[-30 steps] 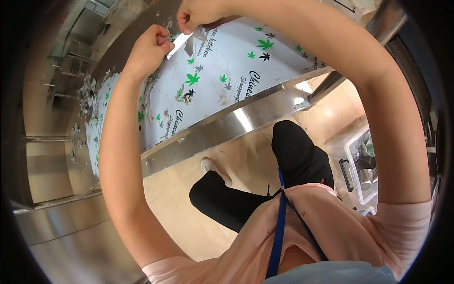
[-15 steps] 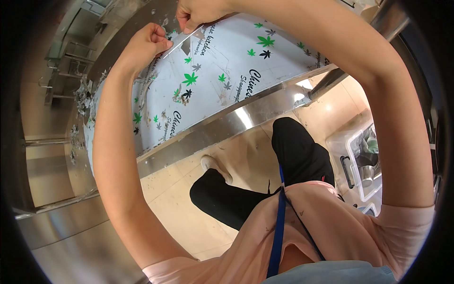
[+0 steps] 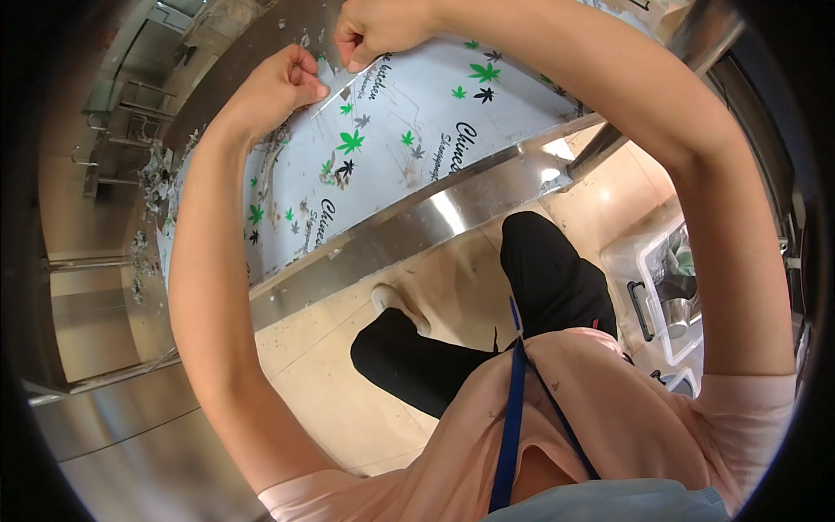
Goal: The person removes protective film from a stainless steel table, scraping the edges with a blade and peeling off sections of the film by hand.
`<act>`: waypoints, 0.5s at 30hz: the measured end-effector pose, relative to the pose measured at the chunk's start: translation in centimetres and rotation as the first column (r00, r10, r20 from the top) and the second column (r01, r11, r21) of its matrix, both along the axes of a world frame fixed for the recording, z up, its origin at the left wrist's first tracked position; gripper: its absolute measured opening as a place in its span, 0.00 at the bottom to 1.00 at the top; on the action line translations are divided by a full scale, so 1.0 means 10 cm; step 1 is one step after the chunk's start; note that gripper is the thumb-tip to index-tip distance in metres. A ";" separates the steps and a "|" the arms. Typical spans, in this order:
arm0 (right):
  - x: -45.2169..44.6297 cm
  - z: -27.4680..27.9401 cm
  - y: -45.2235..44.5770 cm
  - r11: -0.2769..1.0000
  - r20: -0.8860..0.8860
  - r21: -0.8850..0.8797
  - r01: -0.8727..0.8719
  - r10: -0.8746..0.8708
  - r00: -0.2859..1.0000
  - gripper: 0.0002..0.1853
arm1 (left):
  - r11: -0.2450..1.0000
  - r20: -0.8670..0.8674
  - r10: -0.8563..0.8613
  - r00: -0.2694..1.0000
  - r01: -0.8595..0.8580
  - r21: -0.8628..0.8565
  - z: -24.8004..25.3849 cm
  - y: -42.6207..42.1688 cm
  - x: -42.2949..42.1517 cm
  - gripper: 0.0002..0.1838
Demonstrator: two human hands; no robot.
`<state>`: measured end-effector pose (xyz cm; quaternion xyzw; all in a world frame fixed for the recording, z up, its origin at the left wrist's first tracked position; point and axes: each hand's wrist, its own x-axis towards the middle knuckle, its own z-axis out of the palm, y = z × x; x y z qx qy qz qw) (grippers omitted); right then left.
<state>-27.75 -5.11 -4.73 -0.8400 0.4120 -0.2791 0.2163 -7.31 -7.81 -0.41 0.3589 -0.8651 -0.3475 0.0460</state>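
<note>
A white protective film (image 3: 409,130) printed with green and black leaves and "Chinese kitchen" lettering covers part of the metal table (image 3: 439,213). At its far left part, my left hand (image 3: 283,91) is closed, thumb and forefinger pinching the film's edge. My right hand (image 3: 378,33) is closed a little to the right, fingertips pinching the same edge. Between the two hands, a narrow whitish strip of the edge looks raised or folded. A small brownish-grey patch lies beside it. What each fingertip grips underneath is partly hidden.
Torn grey scraps (image 3: 156,178) cling along the table's left side. A clear plastic bin (image 3: 674,335) with metal items stands on the floor at the right. Metal racks (image 3: 113,157) are at the far left, and a metal leg or rail (image 3: 600,148) is near the table's right part.
Both hands have shifted slightly to the right, still pinching the edge. Less of the brownish-grey patch between them shows now.
</note>
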 end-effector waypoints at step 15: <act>-0.03 -0.05 -0.12 0.968 0.025 -0.206 0.144 -0.142 0.990 0.06 | 0.993 -0.033 0.006 0.999 -0.010 -0.119 -0.04 -0.30 -0.05 0.10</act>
